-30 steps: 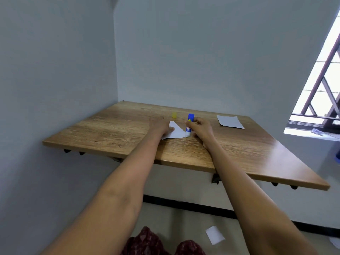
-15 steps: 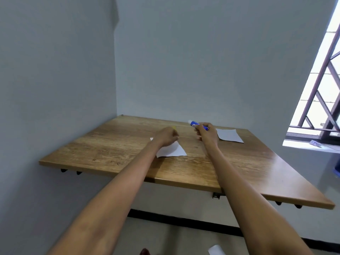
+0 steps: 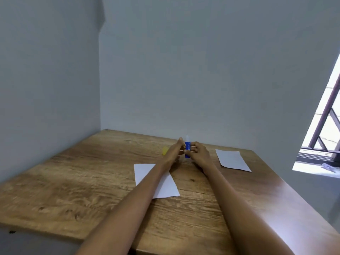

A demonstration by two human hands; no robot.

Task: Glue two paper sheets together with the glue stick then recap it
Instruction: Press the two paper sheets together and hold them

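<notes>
A blue glue stick (image 3: 187,146) stands upright between both hands above the wooden table (image 3: 73,190), its white tip bare and pointing up. My left hand (image 3: 173,152) and my right hand (image 3: 199,153) both grip its barrel. The yellow cap (image 3: 165,150) lies on the table just left of my left hand. One white paper sheet (image 3: 166,186) lies under my left forearm, partly hidden by it. A second white sheet (image 3: 232,160) lies to the right of my right hand.
The table sits in a corner, with grey walls at the left and back. A barred window (image 3: 325,129) and its sill are at the right, past the table's right edge.
The glue stick went from the paper, up and tilted, to upright. My left hand left the sheet and joined the right on the stick. The camera moved closer to the table.
</notes>
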